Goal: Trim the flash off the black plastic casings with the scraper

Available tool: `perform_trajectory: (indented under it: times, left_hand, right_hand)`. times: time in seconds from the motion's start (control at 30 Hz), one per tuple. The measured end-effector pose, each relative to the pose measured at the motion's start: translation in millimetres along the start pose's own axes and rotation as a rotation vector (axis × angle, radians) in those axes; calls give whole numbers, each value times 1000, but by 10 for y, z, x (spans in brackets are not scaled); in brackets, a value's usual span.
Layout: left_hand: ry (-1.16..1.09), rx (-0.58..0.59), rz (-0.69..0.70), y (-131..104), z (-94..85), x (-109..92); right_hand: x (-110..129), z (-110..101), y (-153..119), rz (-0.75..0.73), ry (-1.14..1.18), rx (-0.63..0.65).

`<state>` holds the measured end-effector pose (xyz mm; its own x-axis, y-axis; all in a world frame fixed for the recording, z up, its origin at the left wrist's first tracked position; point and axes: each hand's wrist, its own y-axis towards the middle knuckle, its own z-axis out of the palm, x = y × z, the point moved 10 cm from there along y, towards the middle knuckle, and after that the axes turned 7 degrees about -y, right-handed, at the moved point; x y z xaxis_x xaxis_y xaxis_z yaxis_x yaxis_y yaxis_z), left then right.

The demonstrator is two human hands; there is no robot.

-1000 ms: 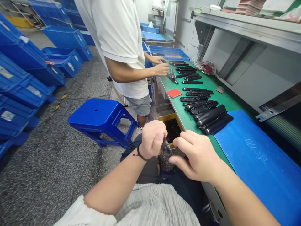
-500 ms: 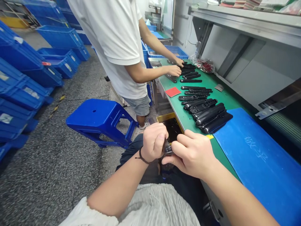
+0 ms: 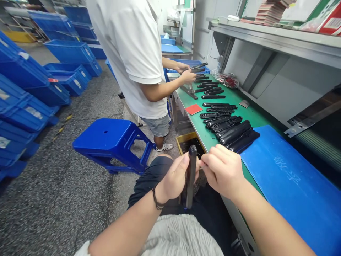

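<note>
My left hand (image 3: 173, 179) is closed round a long, narrow black plastic casing (image 3: 191, 181), held almost upright above my lap with its rounded end at the top. My right hand (image 3: 225, 167) is just to the right of the casing, its fingers curled in a pinch near the left fingertips. Whatever those fingers grip is too small or too hidden to name. On the green bench beyond lie several similar black casings (image 3: 227, 122), some with their ribbed inner side up.
A yellow bin (image 3: 183, 137) with dark pieces sits below the bench edge. A blue sheet (image 3: 290, 177) and a red square (image 3: 193, 109) lie on the bench. A blue stool (image 3: 106, 133) stands left. A co-worker (image 3: 138, 53) handles black pieces farther along. Blue crates (image 3: 32, 106) are stacked far left.
The casing has swung from lying along my grip to nearly upright, its rounded end now on top. My right hand has drawn slightly away from it. The co-worker's hands have lifted pieces off the bench.
</note>
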<state>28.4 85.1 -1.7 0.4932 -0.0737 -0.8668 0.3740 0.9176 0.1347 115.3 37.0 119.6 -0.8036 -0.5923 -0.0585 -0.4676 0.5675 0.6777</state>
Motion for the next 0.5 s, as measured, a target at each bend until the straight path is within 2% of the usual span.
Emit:
perform_trajectory:
  times: [0.07,0.2,0.33,0.5]
  left_hand:
    - [-40,3,-42,-21,-8,16]
    - [108,-49,6,-45,-52,-127]
    - [303,45,116,-42,76,-264]
    - [384,79,168,-59,136,-257]
  right_hand:
    - [-118,33,22,57,66,79]
    - [-187,69,9,88,56,167]
    - [-145,73,-1,93,37,163]
    - [-108,63,8,59,-56,148]
